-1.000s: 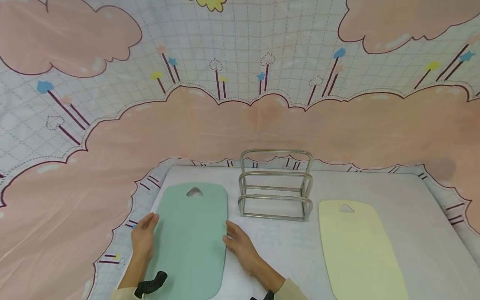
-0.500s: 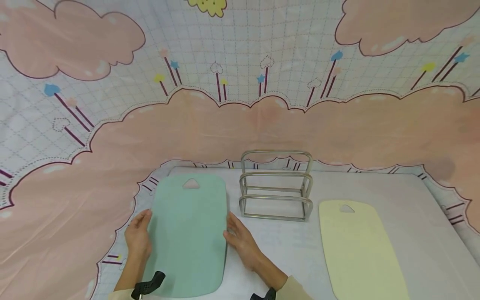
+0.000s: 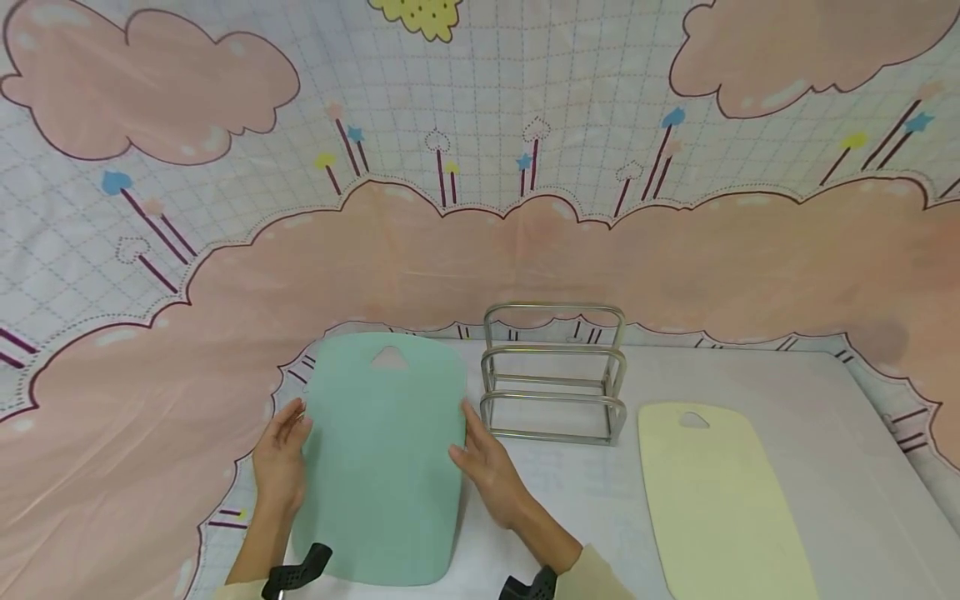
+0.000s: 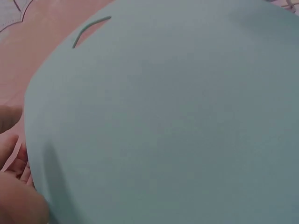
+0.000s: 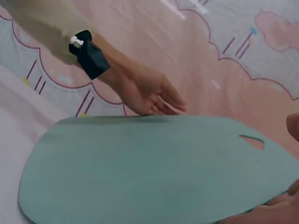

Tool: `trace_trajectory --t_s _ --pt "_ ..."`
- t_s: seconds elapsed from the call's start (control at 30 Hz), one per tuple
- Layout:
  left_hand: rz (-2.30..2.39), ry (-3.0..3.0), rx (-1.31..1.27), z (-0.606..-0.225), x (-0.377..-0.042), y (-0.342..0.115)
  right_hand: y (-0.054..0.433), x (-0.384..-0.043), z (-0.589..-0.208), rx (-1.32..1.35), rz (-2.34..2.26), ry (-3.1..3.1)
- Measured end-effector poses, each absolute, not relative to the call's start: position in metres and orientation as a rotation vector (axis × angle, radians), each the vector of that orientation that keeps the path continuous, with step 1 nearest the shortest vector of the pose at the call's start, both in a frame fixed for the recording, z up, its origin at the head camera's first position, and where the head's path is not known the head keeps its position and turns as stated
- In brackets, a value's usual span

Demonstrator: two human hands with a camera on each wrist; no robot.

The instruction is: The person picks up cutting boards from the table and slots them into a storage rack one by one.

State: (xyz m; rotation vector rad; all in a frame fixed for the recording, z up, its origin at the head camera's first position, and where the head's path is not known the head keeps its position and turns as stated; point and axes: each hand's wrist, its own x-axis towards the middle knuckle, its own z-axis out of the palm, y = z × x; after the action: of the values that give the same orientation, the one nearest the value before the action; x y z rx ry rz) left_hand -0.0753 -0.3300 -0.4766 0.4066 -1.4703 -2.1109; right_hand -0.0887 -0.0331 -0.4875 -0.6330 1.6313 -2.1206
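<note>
A mint-green cutting board [image 3: 382, 458] with a triangular hole near its top is held between both hands, over the left of the white table. At its left edge, the left hand [image 3: 281, 458] grips the side, some fingers tucked behind the edge; the right wrist view shows this left hand [image 5: 145, 91] along the board's far edge. Opposite, the right hand [image 3: 491, 475] holds the right edge with its thumb apart from the fingers. In the left wrist view the green board [image 4: 163, 112] fills most of the picture.
A metal wire rack [image 3: 551, 396] with upright loops stands on the white table [image 3: 840, 450], just right of the green board. Further right lies a pale yellow cutting board [image 3: 720, 500]. Behind hangs a peach-and-white patterned cloth [image 3: 480, 258].
The green board has been raised between the hands; its top and lower edges sit higher in the head view, and it looks wider. Rack and yellow board stayed in place.
</note>
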Motion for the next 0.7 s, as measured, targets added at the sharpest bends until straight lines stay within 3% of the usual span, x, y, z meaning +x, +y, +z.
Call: trace_trajectory --t_s 0.33,0.7 --pt "-2.024 -1.923 0.289 -0.460 -0.071 -0.326 -0.033 -0.084 -0.471 -0.690 -2.091 1.634" --pt "-1.944 -1.890 0.361 -0.452 -0.069 -0.326 -0.040 -0.078 -0.455 -0.812 -2.025 1.701"
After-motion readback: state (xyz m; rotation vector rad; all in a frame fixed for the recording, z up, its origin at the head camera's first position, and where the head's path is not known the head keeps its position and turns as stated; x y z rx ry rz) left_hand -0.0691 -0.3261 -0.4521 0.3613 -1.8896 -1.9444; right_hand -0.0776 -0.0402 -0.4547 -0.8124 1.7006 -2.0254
